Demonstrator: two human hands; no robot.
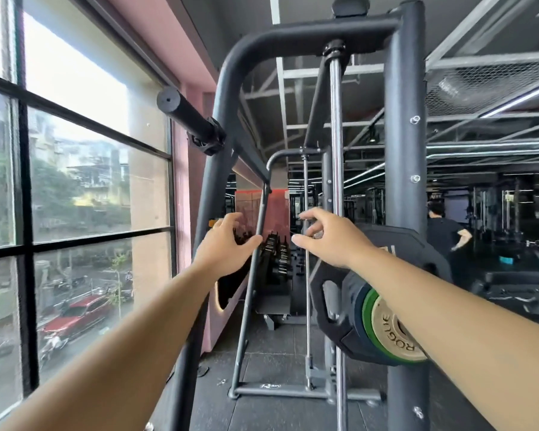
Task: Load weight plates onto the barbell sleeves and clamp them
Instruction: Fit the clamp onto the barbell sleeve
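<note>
Both hands empty, left hand point(227, 244) and right hand point(327, 241) fingers spread — plates point(371, 315) below right fingers look heavy, rigid, grab by rim slot — bare sleeve point(187, 116) above left fingers.

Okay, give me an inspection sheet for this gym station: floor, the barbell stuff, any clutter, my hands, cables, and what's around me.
Surface: dark rubber floor, a few small bits lying near the rack base.
Job's things: barbell sleeve raised high, bare, a collar at its inner end; stacked weight plates at lower right, the outer one marked ROGUE.
Clutter: nothing seen beyond the floor bits.
Hands: left hand and right hand both open, empty, held out in front.
Cables: nothing seen.
Surroundings: black rack frame, large window at left, a person farther back.
</note>
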